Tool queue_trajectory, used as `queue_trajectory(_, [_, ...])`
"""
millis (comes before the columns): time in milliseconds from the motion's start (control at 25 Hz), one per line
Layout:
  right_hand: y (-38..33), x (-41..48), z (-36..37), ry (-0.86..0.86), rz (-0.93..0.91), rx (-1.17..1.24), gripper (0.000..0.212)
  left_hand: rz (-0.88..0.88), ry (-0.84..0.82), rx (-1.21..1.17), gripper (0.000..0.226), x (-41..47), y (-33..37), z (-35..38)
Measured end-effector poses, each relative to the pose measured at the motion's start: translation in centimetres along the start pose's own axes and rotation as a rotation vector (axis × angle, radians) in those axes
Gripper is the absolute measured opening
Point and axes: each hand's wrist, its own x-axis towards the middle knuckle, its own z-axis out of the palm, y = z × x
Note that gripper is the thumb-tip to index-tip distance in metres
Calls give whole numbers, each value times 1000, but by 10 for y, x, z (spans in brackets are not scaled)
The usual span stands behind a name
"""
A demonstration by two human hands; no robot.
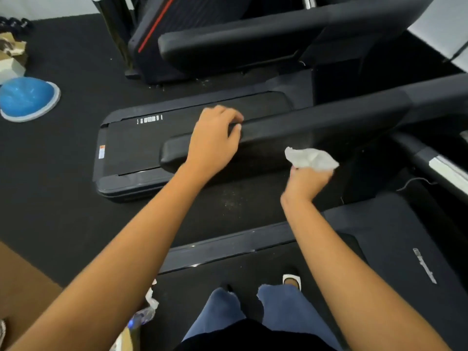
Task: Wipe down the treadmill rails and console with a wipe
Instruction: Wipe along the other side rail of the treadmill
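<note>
A black padded treadmill rail runs from centre to the right edge. My left hand grips the rail near its rounded end, fingers curled over its top and thumb on the near side. My right hand holds a crumpled white wipe against the rail's near side, a little right of my left hand. A second black rail lies farther back. The console is out of view.
The treadmill belt lies below the rails. A blue half-ball trainer sits on the dark floor at left, with boxes behind it. I stand on another treadmill deck, and a wipes packet lies near my left leg.
</note>
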Motion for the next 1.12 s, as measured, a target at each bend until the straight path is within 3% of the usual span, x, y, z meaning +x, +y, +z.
queue_trajectory(160, [46,-47,52,-101,-69,-235,51,137,-225,167,42,17,-10,19])
queue_trajectory(280, [96,-105,53,-262,84,-118,62,170,-184,177,42,12,-13,26])
queue_trajectory(320, [103,-107,52,-255,48,-211,66,181,-165,163,42,10,-15,26])
queue_trajectory(400, [82,-75,54,-22,-10,-429,51,216,-141,144,43,8,-17,25])
queue_trajectory(520, [37,0,59,346,-16,-368,37,252,-125,149,44,4,-17,23])
queue_trajectory(640, [40,-12,67,412,9,-251,29,249,-118,140,42,2,-14,22])
queue_trajectory(720, [69,-70,72,228,162,-138,26,237,-119,121,42,4,-14,22])
queue_trajectory(800, [82,-110,60,-22,106,-337,22,226,-124,109,41,4,-14,22])
queue_trajectory(840, [84,-109,49,-67,40,-454,26,223,-123,105,41,4,-14,21])
queue_trajectory(880, [79,-93,38,-32,-33,-550,33,223,-117,99,40,3,-14,20])
queue_trajectory(960, [47,-47,19,230,-164,-620,30,217,-111,90,39,4,-13,19])
queue_trajectory(1040, [5,-1,0,450,-259,-494,20,200,-114,94,39,3,-10,18])
queue_trajectory(1120, [-25,31,-13,533,-356,-380,7,184,-115,107,39,4,-8,18])
